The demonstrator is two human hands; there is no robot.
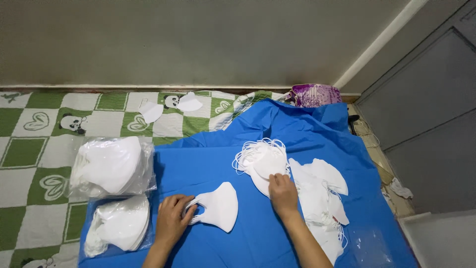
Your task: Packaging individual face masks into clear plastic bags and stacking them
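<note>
While spread over the green-and-white checked mat (29, 149), blue sheet (258, 238) fills the middle, its left edge just past two clear bags. Upper clear bag of white masks (111, 166) and lower clear bag of masks (121, 226), both bulging, stacked near that edge. Open blue room between the hands and toward the near edge. Loose mask pile (320, 198) along the right; smaller stack of masks (263, 161) with ear loops fanned. Left hand (173, 218) pinching the loops of a folded white mask (220, 206). Right hand (283, 193) flat, fingers closed, on the stack's edge.
</note>
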